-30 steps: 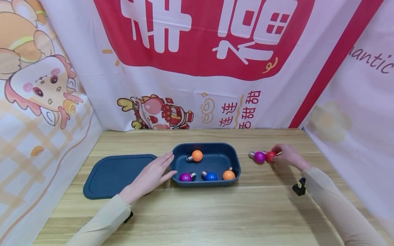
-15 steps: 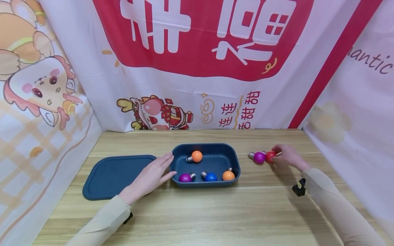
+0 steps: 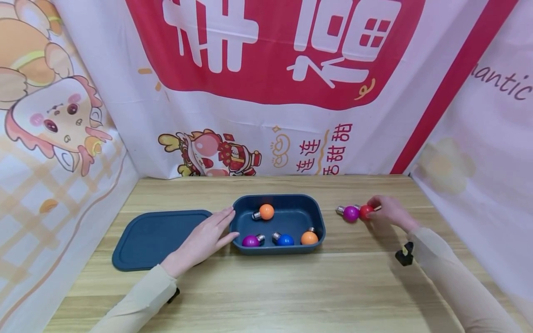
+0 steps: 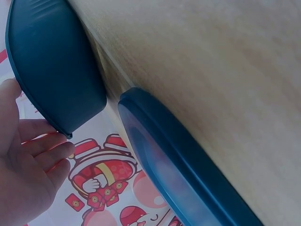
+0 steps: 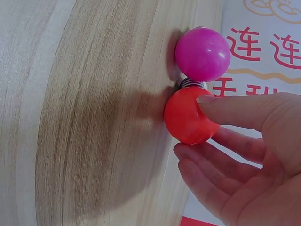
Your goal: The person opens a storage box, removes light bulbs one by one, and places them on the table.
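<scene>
My right hand [image 3: 390, 212] pinches a red light bulb [image 5: 187, 115] between thumb and fingers, at the right of the table. Beside it lies a purple bulb [image 5: 203, 54], its metal base pointing left in the head view. My left hand [image 3: 205, 238] rests with straight fingers at the left rim of a dark blue box [image 3: 278, 250]. Inside the box are an orange bulb [image 3: 267, 212] at the back, and along the front a purple bulb [image 3: 251, 240], a blue bulb [image 3: 285, 239] and a second orange bulb [image 3: 309, 237].
A dark blue lid [image 3: 154, 238] lies flat left of the box, partly behind my left hand and forearm. The wooden table [image 3: 291, 296] meets printed cloth walls at the back [image 3: 275, 115], left and right.
</scene>
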Demonstrator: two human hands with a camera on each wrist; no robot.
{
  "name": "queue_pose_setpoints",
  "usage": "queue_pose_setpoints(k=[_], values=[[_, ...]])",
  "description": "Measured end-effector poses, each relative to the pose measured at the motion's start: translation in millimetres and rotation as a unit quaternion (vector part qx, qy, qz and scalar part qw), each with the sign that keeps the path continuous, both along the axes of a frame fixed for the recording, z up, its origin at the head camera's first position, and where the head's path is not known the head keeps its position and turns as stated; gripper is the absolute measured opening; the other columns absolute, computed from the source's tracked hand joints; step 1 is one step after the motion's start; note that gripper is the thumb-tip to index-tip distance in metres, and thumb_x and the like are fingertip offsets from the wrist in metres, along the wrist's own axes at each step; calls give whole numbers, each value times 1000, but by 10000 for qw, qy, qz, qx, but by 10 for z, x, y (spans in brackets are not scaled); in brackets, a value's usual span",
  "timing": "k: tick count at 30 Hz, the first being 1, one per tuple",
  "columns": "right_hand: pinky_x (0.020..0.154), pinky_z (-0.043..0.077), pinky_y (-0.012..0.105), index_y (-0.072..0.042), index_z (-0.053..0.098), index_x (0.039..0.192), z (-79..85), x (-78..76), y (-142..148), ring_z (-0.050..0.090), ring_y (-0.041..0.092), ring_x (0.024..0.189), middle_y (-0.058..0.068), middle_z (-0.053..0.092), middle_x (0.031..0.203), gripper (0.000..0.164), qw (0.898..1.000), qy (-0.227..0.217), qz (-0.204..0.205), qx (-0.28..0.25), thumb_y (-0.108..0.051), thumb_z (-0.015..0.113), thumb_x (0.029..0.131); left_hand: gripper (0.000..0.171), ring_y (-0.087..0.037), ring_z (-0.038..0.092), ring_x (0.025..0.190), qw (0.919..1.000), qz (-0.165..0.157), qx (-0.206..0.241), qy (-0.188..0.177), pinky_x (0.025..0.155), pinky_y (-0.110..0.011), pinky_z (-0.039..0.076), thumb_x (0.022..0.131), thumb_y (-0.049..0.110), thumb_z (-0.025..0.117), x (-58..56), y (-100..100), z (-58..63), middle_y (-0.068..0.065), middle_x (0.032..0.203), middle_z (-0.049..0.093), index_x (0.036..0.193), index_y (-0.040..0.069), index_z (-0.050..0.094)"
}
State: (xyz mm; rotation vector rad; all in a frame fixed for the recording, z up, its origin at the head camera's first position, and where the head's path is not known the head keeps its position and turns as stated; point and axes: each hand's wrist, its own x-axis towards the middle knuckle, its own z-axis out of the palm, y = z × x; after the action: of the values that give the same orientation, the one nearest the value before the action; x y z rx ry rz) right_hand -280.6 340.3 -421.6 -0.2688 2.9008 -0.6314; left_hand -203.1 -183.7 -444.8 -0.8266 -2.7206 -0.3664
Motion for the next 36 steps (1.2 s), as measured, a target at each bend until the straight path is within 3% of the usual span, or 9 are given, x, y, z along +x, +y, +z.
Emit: queue_pose_setpoints(k=[6, 17, 36], values=[[86, 54, 54, 9, 65, 108, -2, 33, 22, 63, 37, 95, 28, 68, 105, 31, 9999, 69, 32, -117, -10, 71, 85, 64, -33, 53, 136, 10000, 15, 24, -47, 108, -50, 48, 94, 42, 65, 5, 2, 9, -17, 149, 51, 142, 1, 53], [86, 55, 52, 8, 64, 111, 24, 98, 17, 63, 33, 94, 27, 67, 107, 34, 9995, -230, -93, -183, -16, 71, 88, 63, -33, 54, 134, 10000, 6, 17, 29, 107, -50, 49, 93, 40, 68, -1, 2, 17, -18, 148, 52, 141, 0, 54], [85, 55, 51, 9, 64, 112, 48, 127, 0, 64, 35, 97, 26, 68, 107, 43, 9999, -73, -94, -62, -25, 74, 88, 65, -33, 54, 135, 10000, 5, -11, -15, 108, -49, 48, 94, 43, 65, 4, 1, 6, -17, 149, 51, 142, 1, 52]])
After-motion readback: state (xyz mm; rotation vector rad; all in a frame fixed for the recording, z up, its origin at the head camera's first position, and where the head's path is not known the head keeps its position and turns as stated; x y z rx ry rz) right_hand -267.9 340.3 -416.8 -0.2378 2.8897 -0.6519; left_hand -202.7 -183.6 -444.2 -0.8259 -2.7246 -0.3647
